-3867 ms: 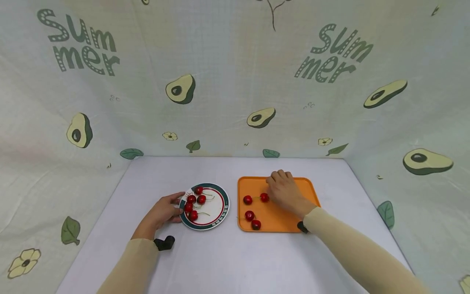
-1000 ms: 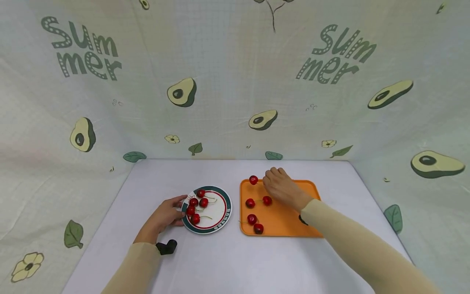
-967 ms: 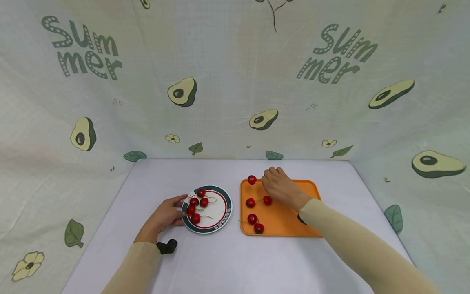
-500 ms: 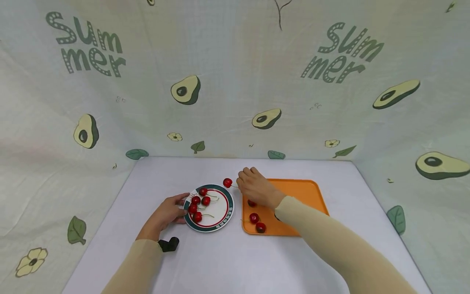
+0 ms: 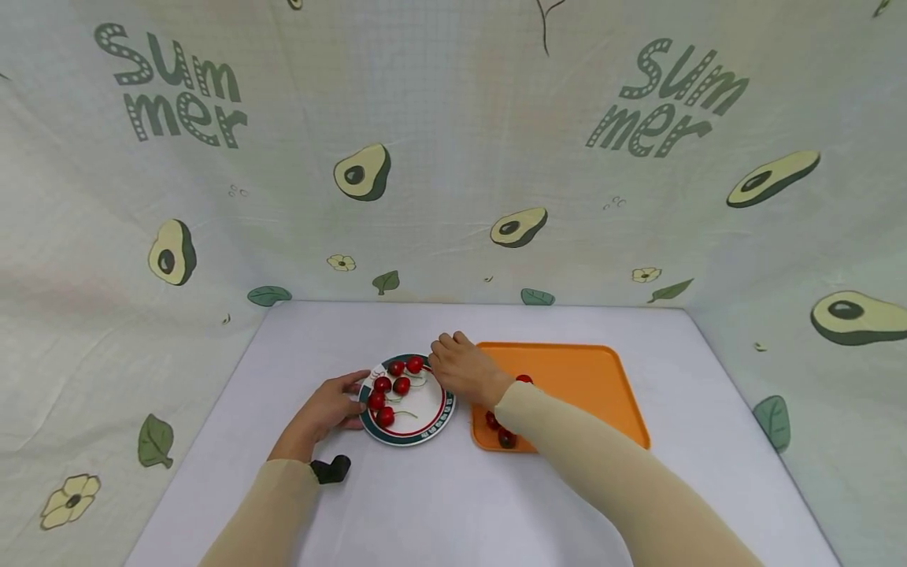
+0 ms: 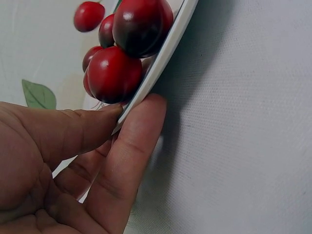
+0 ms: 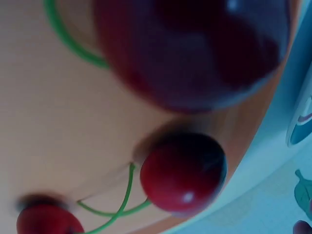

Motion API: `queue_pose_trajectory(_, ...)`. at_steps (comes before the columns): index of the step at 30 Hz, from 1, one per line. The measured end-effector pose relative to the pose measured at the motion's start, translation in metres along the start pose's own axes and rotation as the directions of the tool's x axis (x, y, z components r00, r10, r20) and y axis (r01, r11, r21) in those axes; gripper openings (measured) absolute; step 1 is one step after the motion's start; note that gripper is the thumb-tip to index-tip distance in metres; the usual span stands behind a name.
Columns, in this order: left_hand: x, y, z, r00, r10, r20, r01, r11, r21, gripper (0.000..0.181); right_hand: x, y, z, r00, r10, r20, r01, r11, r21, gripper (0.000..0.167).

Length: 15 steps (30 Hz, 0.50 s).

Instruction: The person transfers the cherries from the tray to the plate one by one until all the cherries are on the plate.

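Observation:
A white plate [image 5: 428,405] with a green rim holds several red cherries with stems, bunched at its left side. My left hand [image 5: 326,408] pinches the plate's left edge; in the left wrist view the thumb lies on top of the rim and fingers underneath. My right hand [image 5: 464,368] is over the plate's upper right edge, fingers curled, and pinches a cherry [image 5: 414,364] by its stem. That cherry hangs at the plate's far side; whether it touches the plate I cannot tell. The right wrist view shows no right fingers beyond a sliver at the corner.
An orange tray [image 5: 574,378] lies right of the plate, bearing several cherries [image 7: 183,173], partly hidden by the right forearm. Both stand on a white table [image 5: 397,504]. A cloth printed with avocados [image 5: 361,173] hangs behind and at the sides.
My right hand has picked up a cherry by its stem from the tray's far left part and carried it left to the plate. My left hand has kept its grip on the rim.

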<state>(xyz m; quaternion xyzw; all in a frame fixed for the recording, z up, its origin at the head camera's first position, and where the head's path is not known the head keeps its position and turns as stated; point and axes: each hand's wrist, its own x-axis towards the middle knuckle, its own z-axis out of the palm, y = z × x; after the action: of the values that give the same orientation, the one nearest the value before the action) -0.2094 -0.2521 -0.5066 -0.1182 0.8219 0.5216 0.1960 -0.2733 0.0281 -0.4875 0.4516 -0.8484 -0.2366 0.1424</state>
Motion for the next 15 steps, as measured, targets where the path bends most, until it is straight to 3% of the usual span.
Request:
queue_pose_trajectory(8,0.003,0.0,0.001,1.0,0.002,-0.003,-0.002,1.0,0.004,0.074,0.005,-0.008,0.005,0.997,0.02,0.073,-0.02,1.0,0.007,0.032)
queue_pose_trajectory(15,0.004,-0.003,0.001,1.0,0.018,-0.006,-0.018,1.0,-0.007,0.075,0.01,-0.014,0.01,0.998,0.027,0.063,-0.028,0.999,0.015,0.025)
